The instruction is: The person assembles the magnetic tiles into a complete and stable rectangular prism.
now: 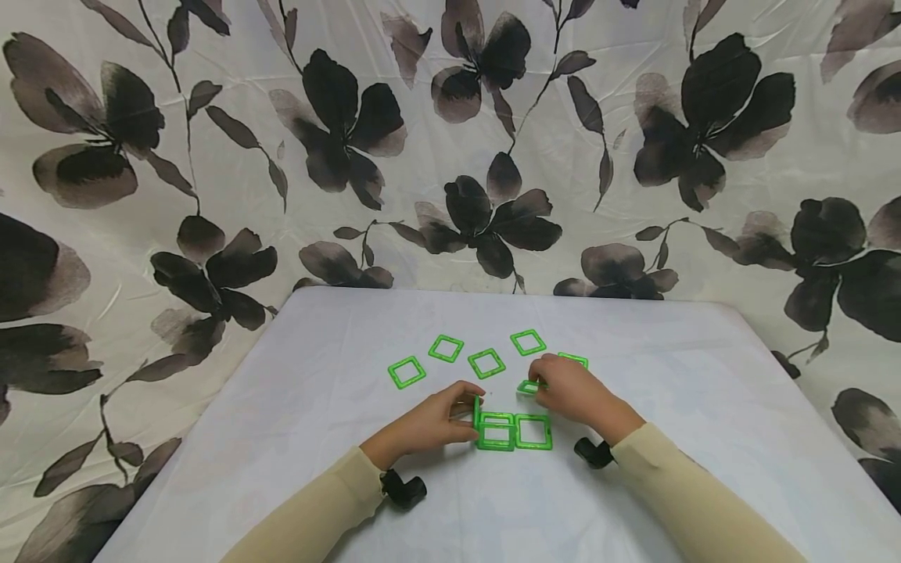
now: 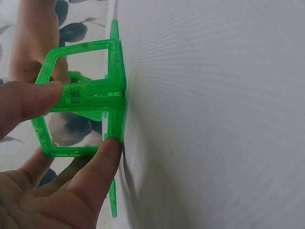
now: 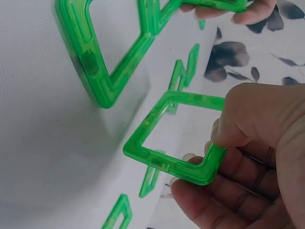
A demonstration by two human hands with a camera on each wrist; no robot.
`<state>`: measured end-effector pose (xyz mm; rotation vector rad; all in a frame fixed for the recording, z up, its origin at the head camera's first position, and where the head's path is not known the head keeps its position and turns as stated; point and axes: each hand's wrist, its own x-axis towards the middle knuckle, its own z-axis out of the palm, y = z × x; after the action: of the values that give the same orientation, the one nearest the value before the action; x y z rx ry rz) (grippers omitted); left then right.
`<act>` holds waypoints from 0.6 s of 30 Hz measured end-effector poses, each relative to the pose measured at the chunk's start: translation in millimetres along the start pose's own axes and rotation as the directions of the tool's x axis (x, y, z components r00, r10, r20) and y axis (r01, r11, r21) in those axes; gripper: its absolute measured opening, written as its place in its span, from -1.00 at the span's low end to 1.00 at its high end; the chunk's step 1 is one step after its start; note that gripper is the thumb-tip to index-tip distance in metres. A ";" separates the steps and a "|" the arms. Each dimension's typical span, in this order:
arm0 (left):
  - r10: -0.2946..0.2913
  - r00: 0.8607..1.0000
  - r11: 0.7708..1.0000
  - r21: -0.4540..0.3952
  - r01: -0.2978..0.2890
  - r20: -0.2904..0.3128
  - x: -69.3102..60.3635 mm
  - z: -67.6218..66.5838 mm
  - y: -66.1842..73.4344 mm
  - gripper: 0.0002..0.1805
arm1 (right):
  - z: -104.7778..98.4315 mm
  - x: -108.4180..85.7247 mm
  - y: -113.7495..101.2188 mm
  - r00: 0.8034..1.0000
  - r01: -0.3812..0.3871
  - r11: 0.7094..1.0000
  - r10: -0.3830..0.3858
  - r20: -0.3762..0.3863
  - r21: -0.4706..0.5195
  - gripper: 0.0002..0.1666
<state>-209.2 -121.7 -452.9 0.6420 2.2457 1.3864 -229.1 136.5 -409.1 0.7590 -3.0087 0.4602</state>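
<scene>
Pinching a likely light, stiff tile [image 3: 148,119] above the table [image 1: 647,352] by its rim, probably the best hold, the right hand [image 1: 570,389] is curled while the left hand [image 1: 431,421] grips an upright tile [image 1: 477,410].

Green square frame [image 1: 526,388] in right-hand fingers [image 1: 540,369]

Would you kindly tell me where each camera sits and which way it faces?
Head: on the head, facing forward and down at the white table; left hand, right hand and sleeves show.
Left wrist: on that wrist, facing the joined green squares; left hand shows, right beyond.
Right wrist: on that wrist, facing the held green square; right hand shows, left beyond.
Head and right wrist share the held green square.
</scene>
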 end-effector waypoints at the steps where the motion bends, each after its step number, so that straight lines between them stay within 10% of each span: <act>1: 0.001 1.000 1.000 0.001 -0.001 0.000 0.0 0.0 -0.2 -0.32 | -1.0 -1.0 0.2 1.000 0.002 1.000 -0.002 -0.001 -0.001 -0.80; 18: 0.012 1.000 1.000 0.002 -0.012 0.000 0.1 0.4 -1.3 -0.33 | -17.7 -17.0 -1.0 0.998 0.043 0.999 -0.043 -0.043 -0.005 -0.79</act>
<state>-209.3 -121.9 -454.2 0.6565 2.2470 1.3905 -214.8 148.6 -393.2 0.8009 -2.9468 0.4630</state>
